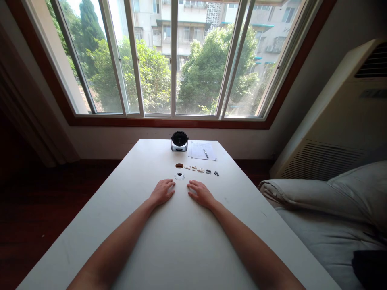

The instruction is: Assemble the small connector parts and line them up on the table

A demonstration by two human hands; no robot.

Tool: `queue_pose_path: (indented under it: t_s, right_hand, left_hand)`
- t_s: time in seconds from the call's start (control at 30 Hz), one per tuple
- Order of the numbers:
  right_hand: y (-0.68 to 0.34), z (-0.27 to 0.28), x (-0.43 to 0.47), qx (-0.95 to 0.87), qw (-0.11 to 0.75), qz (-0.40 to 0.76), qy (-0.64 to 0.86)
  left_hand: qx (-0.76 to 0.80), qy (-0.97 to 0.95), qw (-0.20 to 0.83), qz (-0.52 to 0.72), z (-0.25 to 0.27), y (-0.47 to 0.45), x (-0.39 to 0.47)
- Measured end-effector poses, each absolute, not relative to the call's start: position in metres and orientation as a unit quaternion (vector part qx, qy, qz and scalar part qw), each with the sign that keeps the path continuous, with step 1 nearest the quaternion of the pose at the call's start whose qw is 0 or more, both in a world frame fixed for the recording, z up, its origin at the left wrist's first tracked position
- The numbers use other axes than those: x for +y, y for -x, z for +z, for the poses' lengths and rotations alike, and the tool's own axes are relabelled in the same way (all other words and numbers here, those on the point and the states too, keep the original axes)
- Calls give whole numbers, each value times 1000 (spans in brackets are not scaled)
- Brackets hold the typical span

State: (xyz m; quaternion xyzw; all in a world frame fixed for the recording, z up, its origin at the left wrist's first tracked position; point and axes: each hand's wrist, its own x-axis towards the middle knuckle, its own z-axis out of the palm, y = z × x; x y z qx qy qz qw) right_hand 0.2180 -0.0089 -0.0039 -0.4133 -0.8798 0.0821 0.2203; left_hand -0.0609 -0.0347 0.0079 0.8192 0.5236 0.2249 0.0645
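Both of my hands rest palm down on the white table point(178, 225). My left hand point(162, 191) lies open with its fingers slightly spread, holding nothing. Opposite it, my right hand point(201, 192) is also open, its fingers pointing inward. Between and just beyond the fingertips sits a small white ring-shaped piece point(179, 177) with a dark opening; neither hand touches it. Behind that is a round brown hole or disc point(179, 165); I cannot tell which. To its right run several groups of tiny parts, pale ones point(187, 167), brownish ones point(194, 168) and dark ones point(217, 173).
A small black round fan-like device point(179, 140) stands at the table's far end. Beside it lie paper sheets point(199, 151) with a pen point(206, 153) on top. A grey sofa point(317, 201) borders the right side, near a floor-standing air conditioner point(332, 133). A window point(175, 60) is ahead.
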Motion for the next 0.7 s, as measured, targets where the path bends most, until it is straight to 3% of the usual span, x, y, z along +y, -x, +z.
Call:
queue_pose_path:
  t_s: [0.43,0.7]
  right_hand:
    - [-219,-13,-1,-874,226,49,427]
    - [-249,-21,41,-709,271,-38,650]
  left_hand:
    - [523,-820,59,225,7,61,-34]
    - [523,-821,61,219,7,62,-34]
